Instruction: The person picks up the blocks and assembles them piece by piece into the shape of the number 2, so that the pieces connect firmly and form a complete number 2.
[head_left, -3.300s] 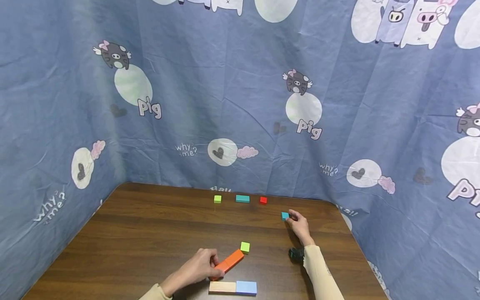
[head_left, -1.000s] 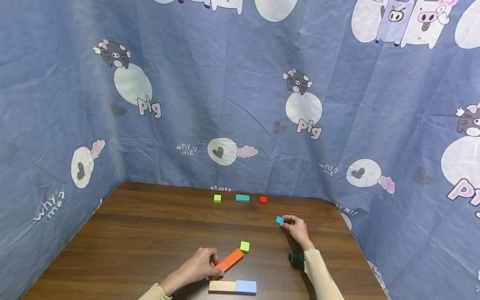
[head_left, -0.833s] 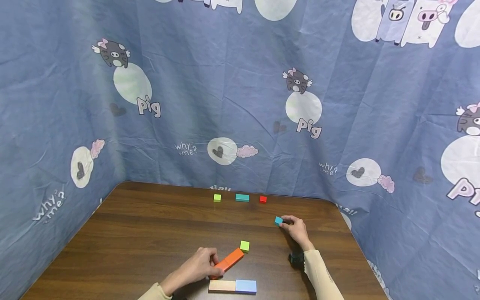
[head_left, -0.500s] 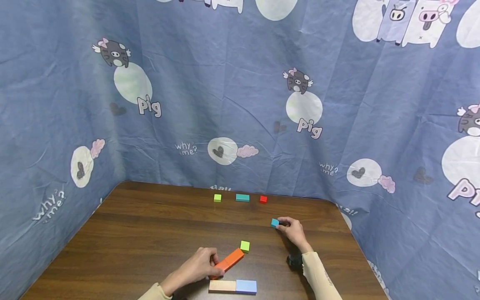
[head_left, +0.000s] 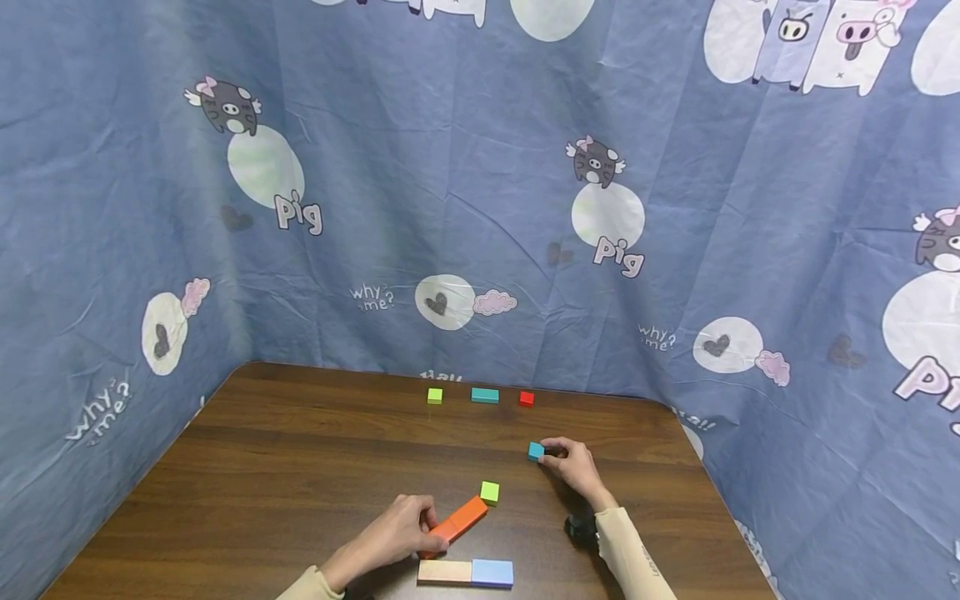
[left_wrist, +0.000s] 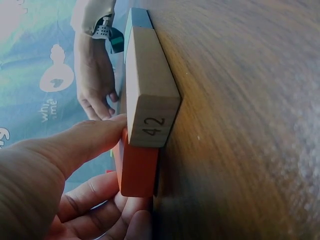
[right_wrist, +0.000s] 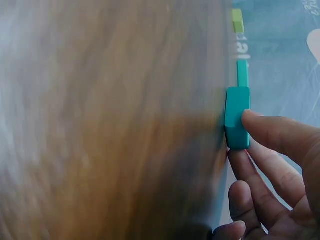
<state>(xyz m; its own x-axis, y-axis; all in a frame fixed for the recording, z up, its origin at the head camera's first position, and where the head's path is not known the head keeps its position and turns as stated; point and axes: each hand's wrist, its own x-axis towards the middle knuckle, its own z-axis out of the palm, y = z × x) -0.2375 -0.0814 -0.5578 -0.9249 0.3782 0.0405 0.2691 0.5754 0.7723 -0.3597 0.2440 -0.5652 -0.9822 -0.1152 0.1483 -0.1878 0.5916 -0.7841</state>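
Left hand (head_left: 397, 529), just beyond a wooden block (head_left: 445, 572), pinches the orange bar (head_left: 465, 518) by its near end; farther out, past a green cube (head_left: 490, 492), the right hand (head_left: 577, 468) pinches a blue block (head_left: 535, 451) between thumb and fingers.

We see the right hand (head_left: 576, 468) and the small blue block (head_left: 536, 452) in its pinch displaced left and nearer over the sequence. The block, first right of the red block (head_left: 527, 399), now lies almost directly on its near side; we note a narrower gap to the near lime-green cube (head_left: 490, 493).
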